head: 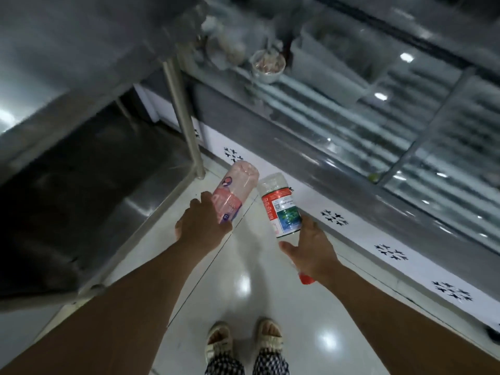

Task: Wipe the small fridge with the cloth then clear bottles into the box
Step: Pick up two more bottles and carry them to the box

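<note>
The left hand (201,223) grips a pink bottle (234,192), fingers curled round its lower part so the body juts up and away from the knuckles, base end farthest from the wrist. The right hand (311,255) holds a clear bottle (280,205) by its neck end, thumb spread to the inner side; its red cap (305,278) pokes out below the palm, and the red, green and blue label sits just above the fingers. The two bottles are near each other but apart, with a narrow gap between them. Below both hands lies glossy white floor (243,293), an open lane running back to the person's sandalled feet (243,339). Left of the left hand, a steel table (81,63) ends in a hard straight edge, with its round leg (184,123) standing just beyond the pink bottle and a dark steel shelf (94,185) beneath. Right of the right hand runs the fridge (378,171), its grey rim and sliding glass lid close by the clear bottle; frosted ribbed walls show through the glass. Its white side carries black snowflake marks. The frame is blurred.
</note>
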